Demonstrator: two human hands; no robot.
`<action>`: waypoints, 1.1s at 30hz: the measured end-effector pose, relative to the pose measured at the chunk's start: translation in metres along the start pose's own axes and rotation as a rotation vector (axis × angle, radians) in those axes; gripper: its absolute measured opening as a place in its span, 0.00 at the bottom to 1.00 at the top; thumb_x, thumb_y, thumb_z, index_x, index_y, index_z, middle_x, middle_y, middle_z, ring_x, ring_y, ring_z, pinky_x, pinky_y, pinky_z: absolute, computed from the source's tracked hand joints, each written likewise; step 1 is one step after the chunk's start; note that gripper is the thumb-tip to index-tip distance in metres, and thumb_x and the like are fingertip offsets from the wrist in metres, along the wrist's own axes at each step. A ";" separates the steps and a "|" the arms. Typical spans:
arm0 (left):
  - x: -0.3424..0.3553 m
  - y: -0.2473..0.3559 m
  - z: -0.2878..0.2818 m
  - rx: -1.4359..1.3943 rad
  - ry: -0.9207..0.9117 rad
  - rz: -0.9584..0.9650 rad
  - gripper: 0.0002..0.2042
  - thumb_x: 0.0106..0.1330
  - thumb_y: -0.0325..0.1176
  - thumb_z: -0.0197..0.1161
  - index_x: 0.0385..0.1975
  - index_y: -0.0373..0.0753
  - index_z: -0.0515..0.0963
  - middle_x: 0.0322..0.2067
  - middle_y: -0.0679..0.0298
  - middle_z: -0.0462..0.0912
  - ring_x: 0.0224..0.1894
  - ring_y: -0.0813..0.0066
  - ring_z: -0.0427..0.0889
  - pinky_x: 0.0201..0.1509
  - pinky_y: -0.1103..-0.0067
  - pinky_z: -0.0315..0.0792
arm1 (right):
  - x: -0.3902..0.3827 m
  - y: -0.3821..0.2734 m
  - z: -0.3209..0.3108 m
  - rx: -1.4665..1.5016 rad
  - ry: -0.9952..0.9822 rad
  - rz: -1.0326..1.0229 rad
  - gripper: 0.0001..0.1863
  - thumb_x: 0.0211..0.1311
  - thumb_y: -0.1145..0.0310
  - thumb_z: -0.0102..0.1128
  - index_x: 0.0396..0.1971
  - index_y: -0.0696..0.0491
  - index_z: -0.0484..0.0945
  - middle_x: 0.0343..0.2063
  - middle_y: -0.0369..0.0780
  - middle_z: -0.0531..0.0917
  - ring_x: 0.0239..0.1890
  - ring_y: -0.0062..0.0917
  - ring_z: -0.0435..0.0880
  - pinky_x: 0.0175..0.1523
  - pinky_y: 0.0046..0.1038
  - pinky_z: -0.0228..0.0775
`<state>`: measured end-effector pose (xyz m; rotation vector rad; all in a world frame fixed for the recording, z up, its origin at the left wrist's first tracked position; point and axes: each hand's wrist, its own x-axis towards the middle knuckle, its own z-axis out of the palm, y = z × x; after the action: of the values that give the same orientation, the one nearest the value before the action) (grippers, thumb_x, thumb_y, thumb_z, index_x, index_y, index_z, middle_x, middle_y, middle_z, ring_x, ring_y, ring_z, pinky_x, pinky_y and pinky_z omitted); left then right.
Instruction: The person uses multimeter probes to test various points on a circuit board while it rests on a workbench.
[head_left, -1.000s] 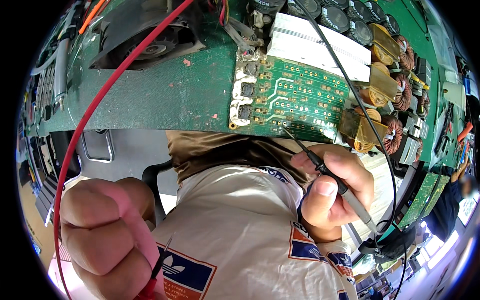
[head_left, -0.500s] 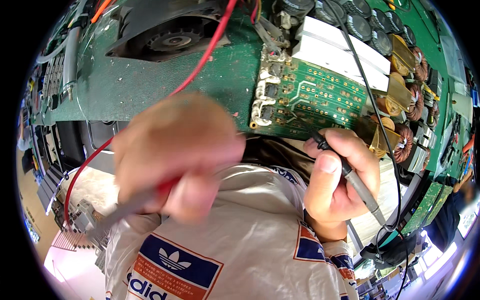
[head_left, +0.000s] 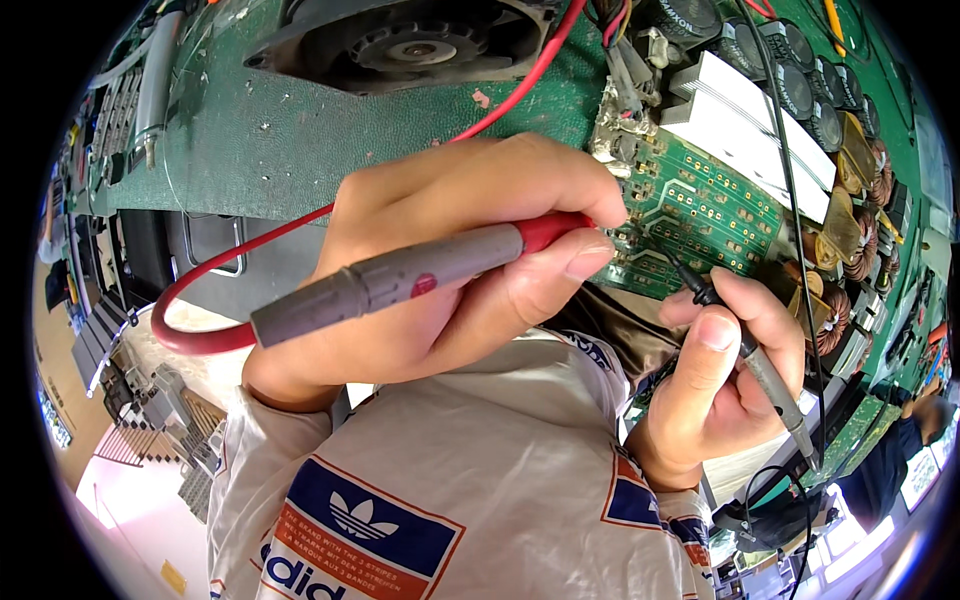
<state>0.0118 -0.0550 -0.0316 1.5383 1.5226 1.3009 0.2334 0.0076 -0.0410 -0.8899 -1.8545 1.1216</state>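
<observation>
Green table top stretches across the far side, and a black fan sits on it. To the right of the fan lies a green circuit board, with a shiny silver block, round black cans and copper coils on it. The left hand is closed around a red and grey probe, and a red wire loops from its back end. The right hand is pinched around a black and grey probe. Its thin tip points at the near part of the board. The red and grey probe's tip is hidden behind the left hand, so I can't tell if it touches the board.
</observation>
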 end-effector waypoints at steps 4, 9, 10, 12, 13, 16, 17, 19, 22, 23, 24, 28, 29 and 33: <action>0.001 0.002 0.000 -0.018 -0.003 -0.023 0.16 0.75 0.41 0.64 0.42 0.29 0.82 0.33 0.56 0.87 0.33 0.73 0.86 0.40 0.79 0.80 | 0.000 0.001 -0.002 0.017 -0.013 -0.002 0.14 0.66 0.76 0.68 0.47 0.67 0.78 0.36 0.50 0.85 0.31 0.27 0.89 0.36 0.23 0.81; 0.001 0.003 0.000 -0.043 -0.007 -0.053 0.17 0.75 0.41 0.63 0.43 0.28 0.81 0.34 0.55 0.87 0.33 0.73 0.86 0.41 0.79 0.80 | 0.002 0.001 -0.002 0.025 -0.030 -0.005 0.14 0.66 0.75 0.68 0.47 0.65 0.78 0.35 0.49 0.86 0.31 0.28 0.89 0.36 0.24 0.81; 0.001 0.003 0.000 -0.044 -0.013 -0.055 0.17 0.75 0.41 0.62 0.43 0.28 0.81 0.34 0.55 0.87 0.33 0.73 0.86 0.41 0.79 0.80 | 0.002 0.001 -0.003 0.016 -0.032 -0.010 0.14 0.66 0.75 0.68 0.47 0.65 0.79 0.35 0.49 0.86 0.31 0.28 0.89 0.36 0.24 0.81; 0.000 0.003 0.000 -0.045 -0.013 -0.062 0.17 0.75 0.42 0.62 0.43 0.28 0.81 0.34 0.55 0.87 0.33 0.73 0.86 0.41 0.79 0.80 | 0.002 0.000 -0.004 0.002 -0.036 -0.011 0.14 0.66 0.74 0.69 0.46 0.65 0.79 0.34 0.48 0.86 0.31 0.28 0.89 0.37 0.25 0.81; 0.000 0.003 0.000 -0.046 -0.010 -0.069 0.18 0.76 0.42 0.62 0.43 0.28 0.81 0.34 0.55 0.87 0.33 0.73 0.86 0.41 0.79 0.80 | 0.004 0.000 -0.004 -0.001 -0.041 -0.003 0.13 0.65 0.75 0.69 0.46 0.64 0.80 0.33 0.48 0.86 0.31 0.28 0.89 0.37 0.25 0.81; 0.001 0.004 0.000 -0.039 -0.016 -0.078 0.18 0.76 0.42 0.62 0.43 0.28 0.81 0.34 0.54 0.87 0.33 0.73 0.86 0.40 0.79 0.80 | 0.006 -0.002 -0.005 -0.021 -0.052 0.015 0.13 0.64 0.75 0.70 0.44 0.64 0.81 0.32 0.47 0.87 0.32 0.29 0.89 0.37 0.27 0.80; 0.002 0.004 -0.001 -0.023 -0.036 -0.073 0.18 0.76 0.42 0.62 0.43 0.28 0.81 0.34 0.54 0.87 0.33 0.73 0.86 0.40 0.79 0.80 | 0.007 -0.003 -0.006 -0.027 -0.051 0.024 0.12 0.63 0.75 0.71 0.44 0.64 0.81 0.32 0.47 0.87 0.32 0.29 0.89 0.37 0.27 0.80; 0.003 0.005 -0.001 -0.012 -0.047 -0.076 0.18 0.76 0.43 0.62 0.42 0.28 0.81 0.33 0.54 0.87 0.33 0.73 0.85 0.40 0.79 0.79 | 0.008 -0.005 -0.006 -0.035 -0.049 0.047 0.12 0.62 0.75 0.72 0.43 0.64 0.82 0.32 0.47 0.88 0.32 0.30 0.89 0.38 0.28 0.81; 0.003 0.005 0.000 -0.020 -0.039 -0.086 0.19 0.76 0.43 0.62 0.42 0.28 0.81 0.33 0.53 0.87 0.33 0.72 0.85 0.40 0.79 0.79 | 0.005 -0.006 -0.005 -0.036 -0.027 0.078 0.12 0.60 0.76 0.73 0.42 0.64 0.83 0.32 0.48 0.88 0.32 0.32 0.89 0.39 0.29 0.81; 0.003 0.004 -0.002 -0.016 -0.050 -0.081 0.18 0.76 0.43 0.62 0.42 0.28 0.81 0.33 0.53 0.87 0.33 0.72 0.85 0.40 0.79 0.79 | 0.005 -0.006 -0.005 -0.040 -0.027 0.085 0.12 0.60 0.76 0.74 0.41 0.64 0.83 0.32 0.48 0.88 0.32 0.32 0.89 0.39 0.29 0.81; 0.003 0.004 -0.002 -0.019 -0.055 -0.090 0.18 0.76 0.43 0.62 0.43 0.28 0.81 0.34 0.53 0.87 0.33 0.72 0.85 0.40 0.78 0.79 | 0.005 -0.006 -0.005 -0.044 -0.025 0.089 0.12 0.59 0.76 0.74 0.41 0.64 0.83 0.33 0.48 0.88 0.32 0.33 0.89 0.39 0.29 0.81; 0.002 0.009 -0.005 -0.049 -0.065 -0.151 0.18 0.76 0.42 0.62 0.43 0.27 0.80 0.34 0.53 0.87 0.34 0.72 0.85 0.41 0.78 0.80 | 0.007 -0.008 -0.006 -0.070 -0.049 0.082 0.13 0.59 0.77 0.74 0.41 0.65 0.83 0.32 0.49 0.88 0.32 0.33 0.89 0.39 0.28 0.81; 0.002 0.008 -0.005 -0.051 -0.069 -0.145 0.18 0.76 0.42 0.62 0.43 0.27 0.80 0.35 0.53 0.87 0.34 0.72 0.85 0.41 0.78 0.80 | 0.008 -0.008 -0.007 -0.068 -0.052 0.064 0.12 0.59 0.77 0.74 0.41 0.65 0.83 0.32 0.49 0.88 0.31 0.32 0.89 0.39 0.28 0.81; 0.003 0.006 -0.007 -0.048 -0.086 -0.110 0.19 0.76 0.43 0.62 0.43 0.27 0.81 0.35 0.53 0.87 0.34 0.72 0.86 0.41 0.78 0.80 | 0.008 -0.004 -0.006 0.000 -0.061 0.029 0.13 0.62 0.78 0.71 0.44 0.67 0.81 0.32 0.49 0.87 0.31 0.30 0.89 0.39 0.25 0.80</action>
<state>0.0072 -0.0544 -0.0235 1.4409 1.4900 1.1855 0.2341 0.0153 -0.0330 -0.8941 -1.8958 1.1783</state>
